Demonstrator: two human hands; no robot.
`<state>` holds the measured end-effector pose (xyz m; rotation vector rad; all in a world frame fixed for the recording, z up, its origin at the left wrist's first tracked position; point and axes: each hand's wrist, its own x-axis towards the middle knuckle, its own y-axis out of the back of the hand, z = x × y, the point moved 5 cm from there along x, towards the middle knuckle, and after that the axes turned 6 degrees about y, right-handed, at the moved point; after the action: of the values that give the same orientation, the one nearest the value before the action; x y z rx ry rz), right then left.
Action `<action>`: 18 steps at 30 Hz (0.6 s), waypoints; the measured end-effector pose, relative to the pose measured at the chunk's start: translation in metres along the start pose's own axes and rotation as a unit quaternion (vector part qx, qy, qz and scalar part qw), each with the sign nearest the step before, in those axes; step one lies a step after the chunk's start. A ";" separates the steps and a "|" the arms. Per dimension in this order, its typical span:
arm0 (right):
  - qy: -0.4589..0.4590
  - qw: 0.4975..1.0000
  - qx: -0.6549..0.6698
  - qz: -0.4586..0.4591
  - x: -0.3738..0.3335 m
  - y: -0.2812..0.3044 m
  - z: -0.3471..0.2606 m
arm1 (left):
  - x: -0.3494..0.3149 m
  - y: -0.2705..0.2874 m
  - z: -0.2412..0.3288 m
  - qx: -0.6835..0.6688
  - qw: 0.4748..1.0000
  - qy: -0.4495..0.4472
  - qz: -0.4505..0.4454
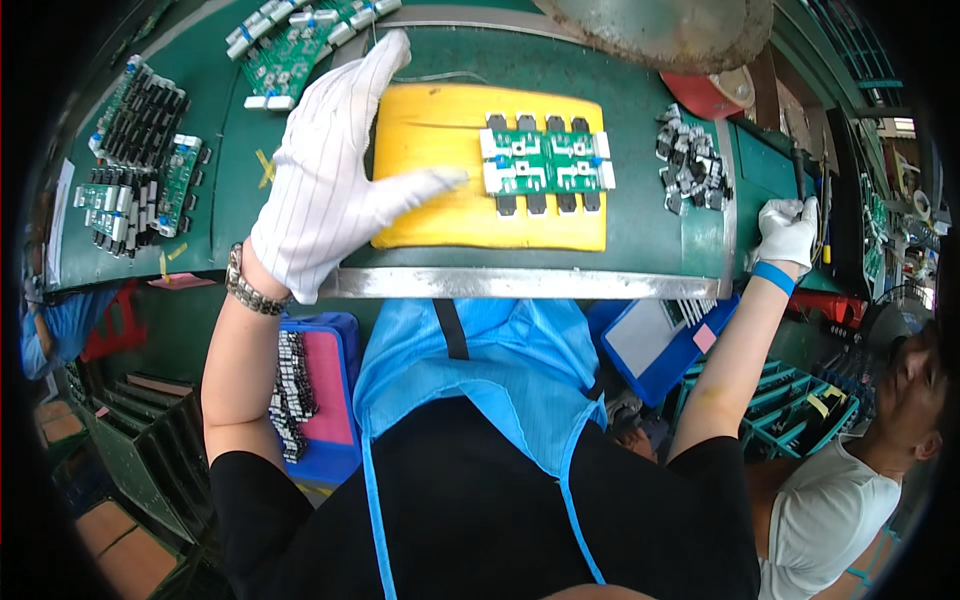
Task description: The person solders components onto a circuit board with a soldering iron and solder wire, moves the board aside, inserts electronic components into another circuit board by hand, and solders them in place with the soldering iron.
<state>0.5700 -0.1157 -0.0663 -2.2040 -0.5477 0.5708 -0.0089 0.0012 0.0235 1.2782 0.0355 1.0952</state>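
My left hand point(330, 180), in a white striped glove, is held over the left edge of a yellow pad point(430, 215). Its fingers are stretched out and the thumb points right, apart from them. On the pad's right half lies a green circuit board point(548, 163) with white connectors and black components along its edges. My right hand point(786, 232), also in a white glove and with a blue wristband point(775, 277), is at the far right beside slim upright tools. Its fingers are curled closed; what they hold is hidden.
Stacked circuit boards point(140, 120) stand on the left of the green bench, more boards point(295, 55) at the back. Loose black components point(690, 165) lie right of the pad. A round metal cover point(660, 30) overhangs the back. Blue bins point(335, 455) are below; a person point(840, 500) is at right.
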 end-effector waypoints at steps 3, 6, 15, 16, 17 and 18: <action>0.008 0.998 -0.070 0.006 0.016 0.004 -0.002 | 0.018 -0.008 -0.018 0.064 0.998 0.004 0.004; 0.003 0.990 -0.095 -0.100 0.030 -0.003 -0.006 | 0.034 -0.033 -0.026 0.156 0.986 -0.060 -0.030; 0.185 0.963 -0.174 -0.089 -0.020 -0.012 -0.031 | 0.062 -0.034 -0.040 0.013 0.997 0.064 -0.032; 0.218 0.953 -0.203 -0.056 -0.045 -0.016 -0.027 | 0.061 -0.025 -0.040 -0.007 0.994 0.103 0.019; 0.283 0.915 -0.286 -0.037 -0.079 -0.018 -0.019 | 0.053 -0.022 -0.044 -0.175 0.962 0.208 0.031; 0.321 0.880 -0.346 -0.058 -0.111 -0.029 -0.012 | 0.050 -0.013 -0.027 -0.127 0.975 0.126 0.133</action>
<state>0.4810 -0.1663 -0.0121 -2.7894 -0.5611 -0.5183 0.0098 0.0559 0.0302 0.9262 -0.0852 1.4392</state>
